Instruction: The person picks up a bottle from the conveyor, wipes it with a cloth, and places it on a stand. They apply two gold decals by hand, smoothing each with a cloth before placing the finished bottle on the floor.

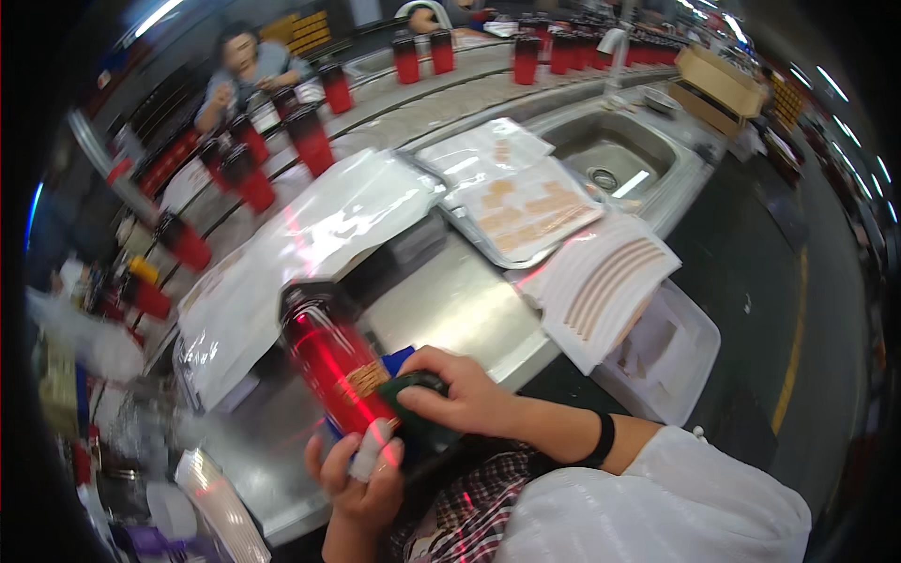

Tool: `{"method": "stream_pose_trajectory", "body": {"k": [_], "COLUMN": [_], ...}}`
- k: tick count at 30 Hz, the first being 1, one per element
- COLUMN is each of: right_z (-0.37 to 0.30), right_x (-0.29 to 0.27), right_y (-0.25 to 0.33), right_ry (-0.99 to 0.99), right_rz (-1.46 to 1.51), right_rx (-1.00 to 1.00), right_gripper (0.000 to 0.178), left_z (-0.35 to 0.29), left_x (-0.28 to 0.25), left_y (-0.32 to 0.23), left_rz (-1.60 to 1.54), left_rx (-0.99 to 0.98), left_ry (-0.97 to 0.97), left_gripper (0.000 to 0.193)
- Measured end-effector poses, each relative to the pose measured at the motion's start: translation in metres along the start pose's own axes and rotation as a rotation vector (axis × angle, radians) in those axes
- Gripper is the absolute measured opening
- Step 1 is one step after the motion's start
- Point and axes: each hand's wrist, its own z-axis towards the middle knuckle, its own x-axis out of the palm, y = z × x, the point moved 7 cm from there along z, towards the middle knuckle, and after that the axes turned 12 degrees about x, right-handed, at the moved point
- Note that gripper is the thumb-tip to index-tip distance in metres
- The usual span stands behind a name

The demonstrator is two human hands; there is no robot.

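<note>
A glossy bottle (328, 352), red shading to black at its far end, lies slanted above the metal table. A gold patterned patch (368, 377) shows on its side. My left hand (361, 483) curls its fingers around the bottle's near end, and something white (371, 452) wraps one finger. In my right hand (455, 389), thumb and fingers close on a dark green pad (418, 399), held against the bottle beside the gold patch. Blue pieces (398, 360) show behind the bottle; what they belong to is partly hidden.
Trays with decal sheets (526, 211) stand ahead, near a sink (610, 164). Striped sheets (605, 281) lie over a white bin (690, 357) at right. Plastic film (319, 225) covers the left side. Beyond, red-black cups (310, 141) line a conveyor, with a co-worker (249, 75) behind it.
</note>
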Motion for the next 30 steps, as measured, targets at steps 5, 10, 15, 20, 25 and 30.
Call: {"method": "stream_pose_trajectory", "body": {"k": [5,10,15,20,25,30], "right_z": [0.000,-0.003,-0.004,-0.004,-0.006,-0.003], "right_x": [-0.005,0.011,0.002,0.016,0.011,0.010], "right_y": [-0.012,0.012,-0.003,-0.002,0.000,0.007], "right_ry": [0.024,0.037,-0.021,0.019,-0.015,-0.007], "right_rz": [0.145,-0.109,0.229,0.066,-0.037,-0.019], "right_rx": [0.184,0.035,0.185,0.106,0.123,0.076], "right_gripper": [0.023,0.022,0.017,0.019,0.019,0.018], "left_z": [0.014,-0.013,-0.012,0.002,-0.033,0.013], "left_x": [0.008,0.000,-0.002,0.011,0.025,0.022], "left_y": [-0.003,0.007,0.017,0.025,0.028,0.026], "left_rz": [-0.042,-0.076,-0.159,-0.082,-0.312,-0.122], "left_rx": [0.099,-0.182,-0.457,-0.432,-0.538,-0.416], "left_ry": [0.000,-0.118,-0.090,-0.024,-0.121,0.095], "left_gripper": [0.021,0.027,0.052,0.065,0.073,0.078]}}
